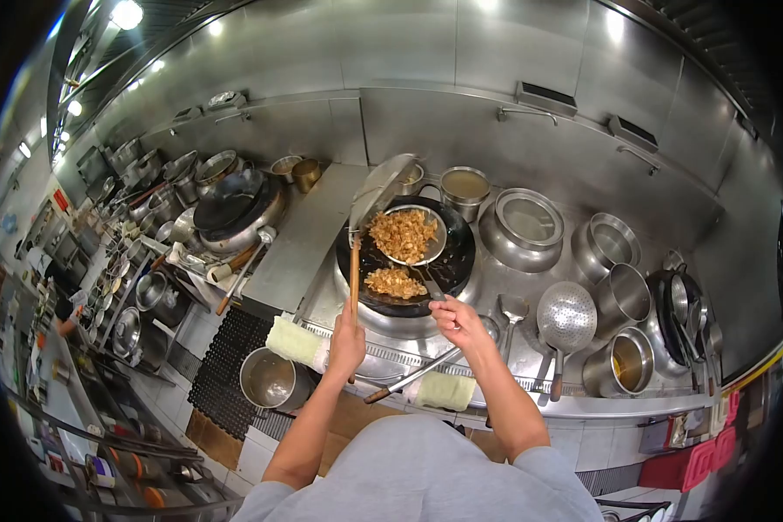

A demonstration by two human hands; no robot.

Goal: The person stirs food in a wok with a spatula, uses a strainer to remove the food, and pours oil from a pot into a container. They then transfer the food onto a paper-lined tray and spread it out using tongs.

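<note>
Left hand [348, 344] clamps handle [354, 278] of strainer [442, 228] | right hand [455, 320] grips ladle [428, 285] in wok [461, 257] | step: likely scooping fried food [396, 283] into strainer | next needs level ladle, steady strainer

Perforated skimmer [567, 317] right; steel pot [619, 364]; second wok [235, 204] left.

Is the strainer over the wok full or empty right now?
Full: the strainer, held over the wok by the left hand, carries a heap of golden fried pieces.
</note>
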